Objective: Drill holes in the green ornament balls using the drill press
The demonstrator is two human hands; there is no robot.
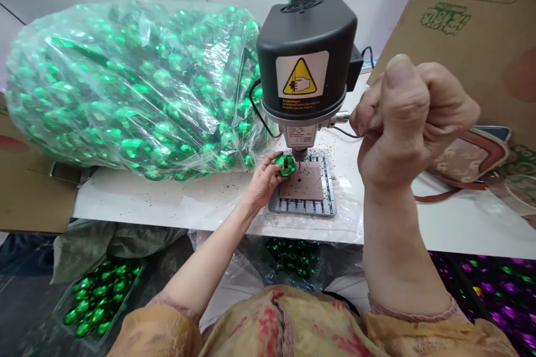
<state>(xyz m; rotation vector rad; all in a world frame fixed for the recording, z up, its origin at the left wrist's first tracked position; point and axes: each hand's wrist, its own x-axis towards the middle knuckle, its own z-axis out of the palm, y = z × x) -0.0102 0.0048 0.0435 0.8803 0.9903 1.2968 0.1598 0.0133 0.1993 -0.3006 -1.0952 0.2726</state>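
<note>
My left hand (267, 177) holds a shiny green faceted ball (286, 165) in its fingertips, at the left of the drill chuck (300, 153). A dark square patch shows on the ball's near side. Under the chuck lies a brown board (307, 181) with a small hole, on the slotted metal base (301, 208) of a black drill press (307, 39). My right hand (408, 122) is raised and closed at the right of the machine. A metal shaft (341, 117) runs from the drill press towards its fingers, which wrap around the feed handle; the handle is mostly hidden.
A big clear bag (138, 89) of green balls fills the table's left. Cardboard boxes (473, 28) stand at both sides. A patterned bag (469, 156) lies at the right. Dark shavings dot the white table (201, 201). Below are a tub (100, 295) of green balls and purple ones (502, 284).
</note>
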